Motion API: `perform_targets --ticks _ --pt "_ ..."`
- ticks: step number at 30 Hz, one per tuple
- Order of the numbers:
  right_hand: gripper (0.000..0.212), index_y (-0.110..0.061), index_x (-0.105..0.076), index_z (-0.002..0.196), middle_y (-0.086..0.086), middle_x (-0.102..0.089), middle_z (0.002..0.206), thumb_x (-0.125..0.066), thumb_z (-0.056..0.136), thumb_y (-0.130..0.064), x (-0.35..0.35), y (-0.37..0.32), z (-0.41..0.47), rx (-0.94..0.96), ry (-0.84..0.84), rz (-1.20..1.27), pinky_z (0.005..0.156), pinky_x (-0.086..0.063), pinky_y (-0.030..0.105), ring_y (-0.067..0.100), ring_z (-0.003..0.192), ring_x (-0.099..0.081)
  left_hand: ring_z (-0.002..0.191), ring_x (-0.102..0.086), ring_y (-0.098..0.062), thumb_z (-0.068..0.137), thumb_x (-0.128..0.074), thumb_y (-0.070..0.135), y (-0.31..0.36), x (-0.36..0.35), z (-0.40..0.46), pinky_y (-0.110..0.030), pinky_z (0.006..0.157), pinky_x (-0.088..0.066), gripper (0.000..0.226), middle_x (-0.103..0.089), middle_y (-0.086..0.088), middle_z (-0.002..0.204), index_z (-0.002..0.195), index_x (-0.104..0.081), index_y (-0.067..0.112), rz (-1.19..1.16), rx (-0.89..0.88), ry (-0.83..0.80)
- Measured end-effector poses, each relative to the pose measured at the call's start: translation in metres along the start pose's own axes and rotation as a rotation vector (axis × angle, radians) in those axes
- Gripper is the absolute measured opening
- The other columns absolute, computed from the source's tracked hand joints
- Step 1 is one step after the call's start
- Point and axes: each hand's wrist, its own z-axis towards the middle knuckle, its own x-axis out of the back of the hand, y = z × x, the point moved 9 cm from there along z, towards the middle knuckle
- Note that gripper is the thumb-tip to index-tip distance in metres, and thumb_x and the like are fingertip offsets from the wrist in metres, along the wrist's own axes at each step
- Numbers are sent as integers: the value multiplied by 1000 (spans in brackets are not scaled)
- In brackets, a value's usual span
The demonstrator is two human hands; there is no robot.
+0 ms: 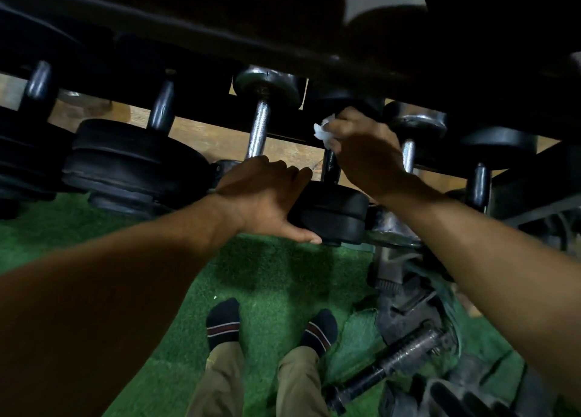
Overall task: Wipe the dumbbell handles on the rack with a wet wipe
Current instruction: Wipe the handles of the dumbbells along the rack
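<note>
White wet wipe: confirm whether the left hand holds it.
No, the white wet wipe is gripped by the right hand.

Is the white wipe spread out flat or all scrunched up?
Scrunched up. The wet wipe is a crumpled wad poking out from the right hand, whose fingers curl around it over a dumbbell handle.
</note>
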Motion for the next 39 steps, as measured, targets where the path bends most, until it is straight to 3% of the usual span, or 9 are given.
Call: perform_targets --ticks 3,7,13,18,24,27,29,34,39 --pt "28 -20 -63 114 7 -65 104 -44 101 -35 -11 -1 22 -84 -173 -217 69 -39 37 34 93 -63 83 -65 -24 70 -25 104 0 -2 0 -33 66 -35 104 -66 -2 94 120 -42 14 3 5 1" --pt "27 -14 -72 101 5 -66 103 -46 104 -20 -24 -28 30 151 -284 -549 63 -38 35 33 90 -67 82 -65 -25 70 -25 103 0 -1 0 -34 68 -41 103 -67 -2 93 117 -47 14 -9 11 4" --pt "33 -21 -69 103 3 -67 95 -46 102 -45 -43 -34 25 235 -633 -553 64 -41 30 24 76 -57 82 -65 -27 70 -27 102 0 -2 -1 -37 73 -46 103 -66 -3 91 117 -48 13 -25 12 21" --pt "20 -19 -69 101 3 -72 89 -49 98 -18 -61 -42 1 338 -933 -492 59 -49 28 21 73 -66 84 -66 -25 69 -26 103 -2 -3 -2 -34 71 -43 112 -68 -2 95 133 -44 13 -28 28 26" --pt "23 -21 -74 112 -1 -73 104 -55 100 -17 -40 -31 -7 316 -734 -66 78 -48 26 9 88 -64 79 -67 -24 69 -30 103 -3 -2 -2 -33 67 -40 108 -68 0 89 127 -51 15 -39 34 38" --pt "19 -9 -76 110 -3 -73 105 -67 94 -8 -24 -18 -21 249 -609 294 79 -41 3 -18 85 -60 79 -66 -25 69 -32 102 -1 -2 -1 -34 66 -40 99 -67 0 88 116 -50 17 -42 21 30" --pt "17 -10 -77 106 -9 -72 101 -70 92 -5 -17 -3 -31 196 -526 356 77 -41 -1 -27 83 -56 79 -65 -25 69 -32 102 -1 -2 -1 -34 66 -37 98 -67 -1 89 114 -50 17 -22 16 28" --pt "16 -26 -75 108 -14 -69 104 -68 95 -22 0 38 -53 27 -389 297 76 -36 -1 -3 95 -61 82 -62 -22 69 -27 103 0 -2 -2 -31 65 -32 98 -64 1 96 118 -45 20 3 29 -38" --pt "19 -29 -74 106 -11 -63 99 -67 93 -17 27 81 -81 -150 -270 342 72 -40 6 3 84 -61 98 -62 -23 73 -39 98 -2 -1 -4 -35 77 -48 96 -60 1 121 135 -41 25 -183 31 -89"
